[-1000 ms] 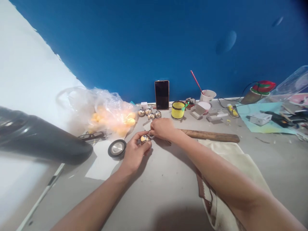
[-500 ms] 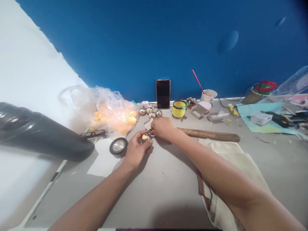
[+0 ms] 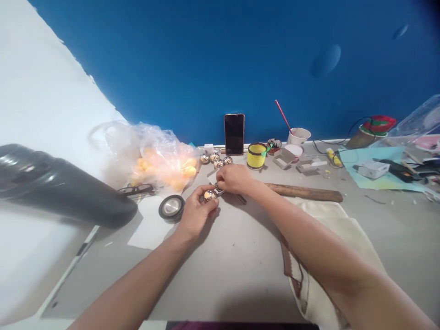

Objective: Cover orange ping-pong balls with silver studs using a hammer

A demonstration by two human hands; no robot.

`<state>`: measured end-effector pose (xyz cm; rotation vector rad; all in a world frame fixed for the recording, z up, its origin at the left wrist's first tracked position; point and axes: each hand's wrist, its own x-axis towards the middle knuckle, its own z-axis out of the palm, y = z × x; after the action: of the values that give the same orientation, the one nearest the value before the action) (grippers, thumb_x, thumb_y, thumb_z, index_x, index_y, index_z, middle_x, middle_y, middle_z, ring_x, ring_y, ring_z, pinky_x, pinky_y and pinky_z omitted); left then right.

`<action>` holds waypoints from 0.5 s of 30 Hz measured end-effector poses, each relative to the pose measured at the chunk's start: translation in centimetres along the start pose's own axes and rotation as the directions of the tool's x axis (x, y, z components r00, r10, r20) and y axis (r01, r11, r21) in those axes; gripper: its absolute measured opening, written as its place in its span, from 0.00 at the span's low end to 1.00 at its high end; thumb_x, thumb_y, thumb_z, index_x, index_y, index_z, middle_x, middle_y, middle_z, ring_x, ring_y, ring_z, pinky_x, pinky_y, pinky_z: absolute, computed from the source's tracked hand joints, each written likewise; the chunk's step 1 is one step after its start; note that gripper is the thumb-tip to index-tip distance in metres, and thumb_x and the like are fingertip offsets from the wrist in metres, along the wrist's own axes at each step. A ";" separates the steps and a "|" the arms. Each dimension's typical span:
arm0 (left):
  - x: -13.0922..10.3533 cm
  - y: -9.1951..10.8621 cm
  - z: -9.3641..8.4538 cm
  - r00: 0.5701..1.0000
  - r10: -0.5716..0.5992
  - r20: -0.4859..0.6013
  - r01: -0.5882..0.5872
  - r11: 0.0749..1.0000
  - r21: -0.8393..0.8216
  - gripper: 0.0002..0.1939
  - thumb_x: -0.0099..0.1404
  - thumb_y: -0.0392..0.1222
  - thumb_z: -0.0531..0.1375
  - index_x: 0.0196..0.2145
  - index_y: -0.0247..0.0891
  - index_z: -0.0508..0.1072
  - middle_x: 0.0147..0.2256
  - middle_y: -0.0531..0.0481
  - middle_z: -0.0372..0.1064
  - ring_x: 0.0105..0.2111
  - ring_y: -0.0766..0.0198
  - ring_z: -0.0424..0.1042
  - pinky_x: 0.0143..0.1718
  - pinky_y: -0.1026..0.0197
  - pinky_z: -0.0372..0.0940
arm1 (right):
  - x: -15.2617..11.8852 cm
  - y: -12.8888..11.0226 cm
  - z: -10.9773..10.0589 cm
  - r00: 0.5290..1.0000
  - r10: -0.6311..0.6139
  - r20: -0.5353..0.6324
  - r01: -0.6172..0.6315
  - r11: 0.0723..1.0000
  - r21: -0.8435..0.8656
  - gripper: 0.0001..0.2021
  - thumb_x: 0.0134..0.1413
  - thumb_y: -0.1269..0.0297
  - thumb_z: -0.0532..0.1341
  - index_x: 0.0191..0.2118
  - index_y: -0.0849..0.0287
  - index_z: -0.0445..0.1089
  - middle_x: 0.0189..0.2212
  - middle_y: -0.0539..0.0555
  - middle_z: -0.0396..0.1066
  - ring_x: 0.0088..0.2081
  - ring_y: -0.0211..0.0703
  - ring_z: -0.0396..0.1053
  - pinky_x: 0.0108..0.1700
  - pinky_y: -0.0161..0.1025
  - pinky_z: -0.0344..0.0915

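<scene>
My left hand (image 3: 196, 210) is closed around a shiny gold ball (image 3: 210, 195), gripping it between thumb and fingers just above the table. My right hand (image 3: 234, 178) is pinched right against the ball's upper right side, its fingertips on a small shiny piece (image 3: 217, 186) too small to name. Behind the hands sit several more shiny metallic balls (image 3: 218, 162). Beneath and right of my right hand lies a wooden handle (image 3: 305, 192); its left end is hidden. A curved dark metal piece (image 3: 242, 199) shows under the right wrist.
A round black lid-like object (image 3: 171, 207) rests on white paper left of my left hand. Farther left are a dark bottle (image 3: 65, 192) and a plastic bag of orange things (image 3: 165, 158). A phone (image 3: 234, 134), a yellow container (image 3: 256, 156) and a beige cloth (image 3: 343, 243) are around.
The view has shifted slightly. My right hand has turned a little at the ball, and the curved dark metal piece under its wrist shows more. The left hand keeps its hold.
</scene>
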<state>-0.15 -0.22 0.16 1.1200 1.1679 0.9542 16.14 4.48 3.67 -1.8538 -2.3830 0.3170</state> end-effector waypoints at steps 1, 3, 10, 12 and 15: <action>0.0 0.0 -0.1 1.000 -0.003 0.003 0.003 1.000 -0.014 0.20 0.49 0.37 0.67 0.42 0.39 0.69 0.19 0.60 0.64 0.17 0.69 0.62 0.21 0.66 0.57 | 0.0 0.2 0.0 1.000 -0.014 -0.018 0.014 1.000 0.020 0.12 0.57 0.65 0.59 0.41 0.54 0.81 0.45 0.55 0.80 0.45 0.49 0.74 0.38 0.38 0.62; 0.1 0.1 -0.3 1.000 -0.010 0.018 0.011 0.998 -0.060 0.17 0.51 0.39 0.67 0.38 0.40 0.68 0.22 0.58 0.68 0.19 0.69 0.65 0.20 0.67 0.57 | 0.1 0.5 0.1 0.994 -0.072 -0.084 0.078 0.994 0.072 0.12 0.57 0.65 0.59 0.38 0.54 0.81 0.42 0.53 0.80 0.43 0.46 0.74 0.37 0.38 0.59; 0.6 -0.1 -0.8 0.999 0.019 0.031 -0.016 0.994 -0.106 0.19 0.59 0.56 0.67 0.30 0.38 0.69 0.26 0.54 0.68 0.18 0.70 0.65 0.16 0.67 0.56 | -0.3 -0.2 0.1 0.907 -0.322 -0.270 0.358 0.929 0.097 0.11 0.60 0.66 0.59 0.34 0.57 0.80 0.37 0.53 0.78 0.39 0.41 0.69 0.36 0.37 0.55; 0.8 -0.3 -0.9 0.999 0.016 0.033 -0.013 0.994 -0.108 0.19 0.60 0.56 0.67 0.30 0.37 0.70 0.26 0.53 0.68 0.18 0.71 0.64 0.17 0.67 0.56 | -0.5 -0.5 -0.2 0.896 -0.357 -0.263 0.385 0.921 0.064 0.11 0.61 0.66 0.59 0.33 0.57 0.80 0.37 0.54 0.78 0.39 0.42 0.69 0.35 0.38 0.53; 0.9 -0.3 -0.9 0.999 0.013 0.047 -0.008 0.994 -0.106 0.18 0.59 0.55 0.67 0.28 0.36 0.71 0.25 0.52 0.69 0.19 0.70 0.64 0.18 0.67 0.57 | -0.9 -0.7 -0.9 0.899 -0.377 -0.221 0.393 0.919 0.027 0.10 0.60 0.66 0.60 0.34 0.57 0.80 0.37 0.54 0.78 0.38 0.42 0.69 0.34 0.38 0.52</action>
<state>-0.88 0.70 -0.36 1.0589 1.0614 0.9808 15.93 3.52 4.71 -1.2683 -2.4753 0.1532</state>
